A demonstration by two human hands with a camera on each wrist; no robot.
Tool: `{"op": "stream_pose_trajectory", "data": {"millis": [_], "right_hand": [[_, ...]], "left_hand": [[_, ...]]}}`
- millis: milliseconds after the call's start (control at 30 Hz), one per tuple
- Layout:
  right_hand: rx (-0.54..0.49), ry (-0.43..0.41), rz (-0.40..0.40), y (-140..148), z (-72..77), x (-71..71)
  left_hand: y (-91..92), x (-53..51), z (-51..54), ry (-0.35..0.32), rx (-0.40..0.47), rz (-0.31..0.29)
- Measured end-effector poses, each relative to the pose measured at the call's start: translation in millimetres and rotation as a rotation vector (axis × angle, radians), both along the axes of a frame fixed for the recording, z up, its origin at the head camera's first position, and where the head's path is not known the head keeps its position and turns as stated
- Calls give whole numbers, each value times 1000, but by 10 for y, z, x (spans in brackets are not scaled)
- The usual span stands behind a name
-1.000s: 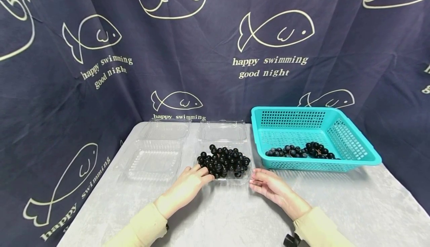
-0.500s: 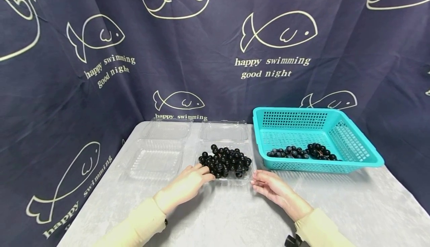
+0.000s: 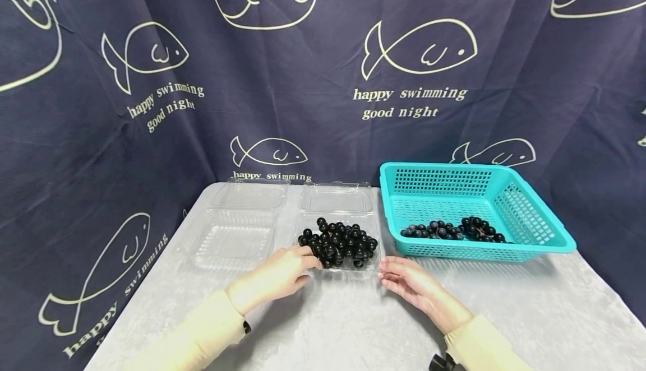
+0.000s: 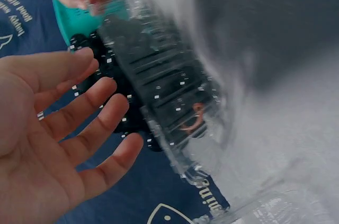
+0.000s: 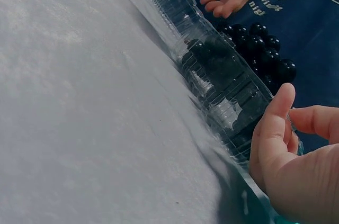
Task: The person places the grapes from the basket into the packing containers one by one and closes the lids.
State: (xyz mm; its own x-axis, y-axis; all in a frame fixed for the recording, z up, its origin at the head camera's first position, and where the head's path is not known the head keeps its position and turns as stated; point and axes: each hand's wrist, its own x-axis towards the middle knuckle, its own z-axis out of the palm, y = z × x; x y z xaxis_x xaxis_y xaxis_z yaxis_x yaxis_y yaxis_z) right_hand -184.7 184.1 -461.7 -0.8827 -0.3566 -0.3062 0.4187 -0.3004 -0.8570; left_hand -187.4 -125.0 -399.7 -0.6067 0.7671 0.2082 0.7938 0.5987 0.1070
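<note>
- At the left, a clear plastic box [image 3: 233,243] sits on the tabletop [image 3: 353,326]; its lid [image 3: 254,195] lies folded back toward the curtain [image 3: 308,85];
- next, the left hand [image 3: 282,274], at the near left corner of a second box [image 3: 370,222]; its fingers are spread apart and grip nothing;
- then the grapes [image 3: 348,242], heaped in that second box, just right of the left fingertips and nearer that hand than the other; the heap's long axis runs crosswise, from hand to hand; they look round, glossy and nearly black (a brown stem shows through the ribbed wall);
- then the right hand [image 3: 411,282], its fingers at the near right corner; I cannot tell whether they pinch the wall;
- at the right, a turquoise basket [image 3: 542,231] with more grapes [image 3: 438,230].
</note>
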Motion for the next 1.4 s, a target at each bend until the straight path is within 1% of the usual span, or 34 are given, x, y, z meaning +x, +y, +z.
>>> {"op": "stream_pose_trajectory", "data": {"millis": [67, 167, 333, 500, 600, 733, 800, 867, 1067, 1133, 1267, 1367, 1400], "right_hand": [[4, 6, 11, 0, -4, -3], [21, 35, 31, 1, 1, -5], [60, 97, 52, 0, 19, -5], [77, 116, 54, 7, 36, 2], [73, 121, 59, 18, 42, 10], [69, 127, 73, 29, 58, 22], [72, 127, 77, 31, 66, 24], [76, 127, 80, 33, 75, 24], [89, 131, 88, 41, 101, 34], [92, 133, 92, 46, 104, 36], [109, 141, 99, 57, 106, 38], [128, 144, 100, 61, 106, 38], [132, 141, 100, 61, 107, 38]], "left_hand": [[-1, 1, 47, -64, 16, 5], [7, 5, 128, -176, 47, 30], [23, -35, 238, -311, 125, 59], [32, -101, 323, -366, 195, 74], [25, -150, 363, -404, 241, 97], [14, -223, 412, -414, 300, 125], [5, -262, 431, -407, 327, 138], [-10, -302, 449, -422, 353, 156], [-35, -411, 524, -510, 413, 213], [-42, -451, 551, -529, 426, 229], [-52, -536, 619, -619, 472, 273], [-54, -598, 683, -705, 510, 327], [-55, -619, 705, -722, 515, 348]]}}
